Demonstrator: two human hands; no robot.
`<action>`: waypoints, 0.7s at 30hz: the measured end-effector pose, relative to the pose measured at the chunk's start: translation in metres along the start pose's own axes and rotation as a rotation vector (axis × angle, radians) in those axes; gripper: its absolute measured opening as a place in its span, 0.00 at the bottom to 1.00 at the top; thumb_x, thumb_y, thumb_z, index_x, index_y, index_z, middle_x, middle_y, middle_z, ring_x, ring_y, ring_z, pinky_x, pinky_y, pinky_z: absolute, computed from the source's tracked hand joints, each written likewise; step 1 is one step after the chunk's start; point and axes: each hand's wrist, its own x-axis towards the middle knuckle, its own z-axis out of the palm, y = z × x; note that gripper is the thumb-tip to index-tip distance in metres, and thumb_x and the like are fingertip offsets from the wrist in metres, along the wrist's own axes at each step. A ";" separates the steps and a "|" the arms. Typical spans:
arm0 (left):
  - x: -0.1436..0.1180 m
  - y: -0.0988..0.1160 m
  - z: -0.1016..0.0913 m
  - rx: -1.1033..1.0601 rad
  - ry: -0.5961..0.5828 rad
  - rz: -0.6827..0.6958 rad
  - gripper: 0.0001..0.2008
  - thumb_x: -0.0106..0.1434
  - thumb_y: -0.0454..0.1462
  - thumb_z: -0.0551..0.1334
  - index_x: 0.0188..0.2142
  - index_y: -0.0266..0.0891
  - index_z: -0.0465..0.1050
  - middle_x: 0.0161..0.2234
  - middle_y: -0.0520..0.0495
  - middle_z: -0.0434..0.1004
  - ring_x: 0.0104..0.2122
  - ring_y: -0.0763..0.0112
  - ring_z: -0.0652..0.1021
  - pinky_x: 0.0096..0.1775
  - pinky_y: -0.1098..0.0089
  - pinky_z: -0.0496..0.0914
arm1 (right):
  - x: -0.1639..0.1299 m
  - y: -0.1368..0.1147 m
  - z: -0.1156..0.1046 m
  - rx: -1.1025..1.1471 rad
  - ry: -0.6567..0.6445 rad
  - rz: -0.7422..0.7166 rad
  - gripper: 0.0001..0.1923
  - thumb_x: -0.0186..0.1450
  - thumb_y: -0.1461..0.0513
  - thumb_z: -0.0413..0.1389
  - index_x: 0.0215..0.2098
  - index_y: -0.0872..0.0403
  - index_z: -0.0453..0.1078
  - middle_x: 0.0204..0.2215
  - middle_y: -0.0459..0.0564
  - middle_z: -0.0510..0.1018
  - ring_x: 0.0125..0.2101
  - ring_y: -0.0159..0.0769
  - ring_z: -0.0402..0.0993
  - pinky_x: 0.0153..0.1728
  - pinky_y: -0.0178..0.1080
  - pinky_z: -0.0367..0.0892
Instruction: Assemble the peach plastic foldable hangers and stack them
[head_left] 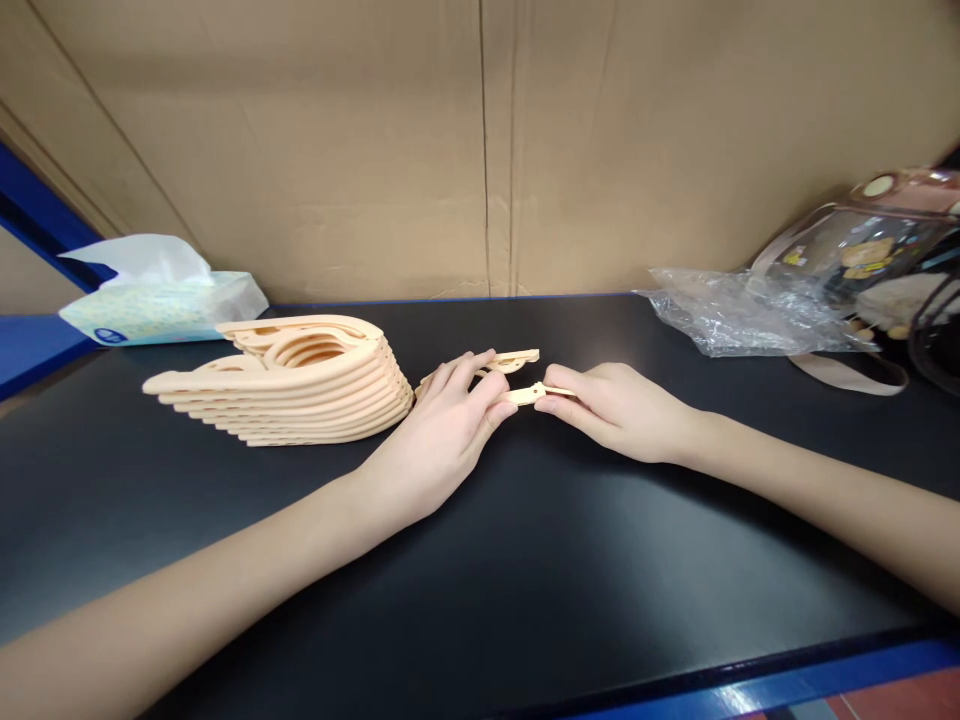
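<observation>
My left hand [442,425] and my right hand [611,405] meet at the middle of the black table [525,560], both gripping one peach plastic folding hanger [521,378]. The left fingers pinch its left part, the right fingers hold its thin arm from the right. Much of the hanger is hidden under my fingers. Just left of my left hand lies a neat stack of several folded hangers [300,395] of the same colour.
A tissue pack [161,295] sits at the back left. Crumpled clear plastic wrap [742,310] and a transparent bag with a strap [877,260] lie at the back right. A cardboard wall [480,140] closes the back; a blue edge [825,675] runs along the front.
</observation>
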 end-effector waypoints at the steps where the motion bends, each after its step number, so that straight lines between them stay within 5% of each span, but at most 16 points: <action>1: 0.000 0.000 0.000 0.001 0.001 0.002 0.16 0.73 0.43 0.43 0.40 0.39 0.64 0.62 0.39 0.57 0.62 0.56 0.57 0.60 0.52 0.56 | 0.000 0.000 0.000 -0.045 -0.004 -0.001 0.18 0.72 0.50 0.39 0.29 0.51 0.54 0.19 0.39 0.60 0.18 0.29 0.55 0.23 0.34 0.48; 10: -0.002 -0.001 -0.002 -0.020 0.005 0.012 0.15 0.73 0.43 0.43 0.38 0.40 0.63 0.62 0.40 0.57 0.62 0.58 0.57 0.60 0.52 0.57 | -0.001 -0.001 0.001 -0.534 0.024 -0.085 0.25 0.73 0.52 0.30 0.38 0.55 0.62 0.20 0.46 0.71 0.15 0.34 0.60 0.20 0.36 0.41; 21: 0.001 -0.001 0.000 -0.020 0.001 0.035 0.15 0.73 0.42 0.42 0.38 0.41 0.63 0.59 0.41 0.63 0.62 0.56 0.58 0.59 0.49 0.58 | 0.000 -0.003 0.001 -0.444 -0.002 -0.022 0.27 0.73 0.50 0.27 0.37 0.54 0.62 0.20 0.46 0.72 0.16 0.34 0.63 0.20 0.35 0.43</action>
